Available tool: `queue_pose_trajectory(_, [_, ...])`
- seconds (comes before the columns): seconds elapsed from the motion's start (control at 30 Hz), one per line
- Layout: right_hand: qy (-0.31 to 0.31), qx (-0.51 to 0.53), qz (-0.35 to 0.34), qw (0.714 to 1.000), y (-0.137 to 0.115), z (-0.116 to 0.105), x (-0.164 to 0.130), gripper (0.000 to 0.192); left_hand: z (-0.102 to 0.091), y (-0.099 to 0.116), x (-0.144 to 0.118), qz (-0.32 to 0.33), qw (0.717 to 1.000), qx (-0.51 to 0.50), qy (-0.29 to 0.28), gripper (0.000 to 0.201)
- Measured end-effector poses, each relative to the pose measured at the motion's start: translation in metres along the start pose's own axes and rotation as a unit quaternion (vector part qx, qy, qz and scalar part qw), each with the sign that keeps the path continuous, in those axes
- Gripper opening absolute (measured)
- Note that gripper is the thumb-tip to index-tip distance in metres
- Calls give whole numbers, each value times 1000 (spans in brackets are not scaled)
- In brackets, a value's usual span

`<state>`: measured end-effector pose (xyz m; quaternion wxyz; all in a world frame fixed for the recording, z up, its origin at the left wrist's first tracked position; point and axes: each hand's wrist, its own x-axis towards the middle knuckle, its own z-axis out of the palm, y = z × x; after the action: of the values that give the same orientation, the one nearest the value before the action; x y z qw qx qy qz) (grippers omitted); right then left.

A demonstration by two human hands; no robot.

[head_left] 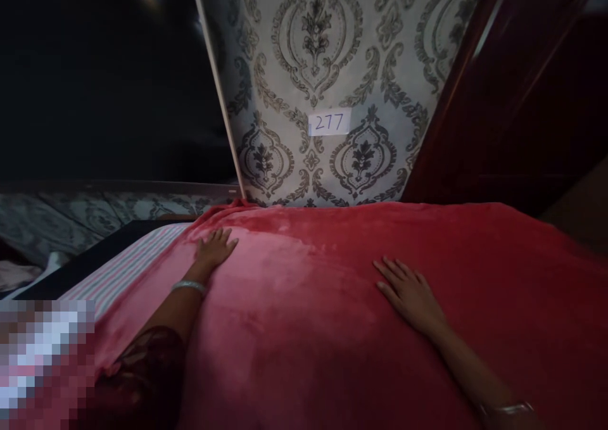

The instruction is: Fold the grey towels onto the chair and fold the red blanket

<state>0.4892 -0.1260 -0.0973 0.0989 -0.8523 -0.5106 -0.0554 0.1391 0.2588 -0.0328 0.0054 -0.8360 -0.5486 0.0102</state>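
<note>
A plush red blanket [294, 290] lies spread over a flat surface, with lighter pink patches on its left half. My left hand [215, 247] rests palm down near the blanket's far left edge, fingers apart. Further right, my right hand [409, 292] lies flat on the darker red part, its fingers stretched out. Neither hand grips anything. Along the blanket's left side a striped cloth [135, 259] shows from underneath.
A large dark screen [104, 88] stands at the left. Patterned wallpaper [318, 56] covers the far wall, with a paper label [329, 122] reading 277. Dark red glossy wood [513, 101] rises at the right. A pixelated patch hides the lower left corner.
</note>
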Motion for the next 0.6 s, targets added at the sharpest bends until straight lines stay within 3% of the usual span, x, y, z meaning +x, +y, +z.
queue_pose_trajectory(0.13, [-7, 12, 6, 1000, -5, -6, 1, 56, -13, -22, -1, -89, 996, -16, -2, 72])
queue_pose_trajectory(0.23, [1, 25, 4, 1000, -10, -12, 1, 55, -24, -8, 0, -159, 987, -26, 1, 71])
queue_pose_trajectory(0.3, [1, 33, 7, 999, -11, -17, 2, 55, -29, 22, 0, -119, 992, -27, 9, 69])
queue_pose_trajectory(0.5, [-10, 49, 13, 999, -12, -25, 0, 56, -18, 152, -29, 140, 989, -40, 13, 66])
queue_pose_trajectory(0.6, [-13, 53, 12, 998, -12, -26, 0, 56, -3, 183, -49, 189, 981, -35, 17, 64])
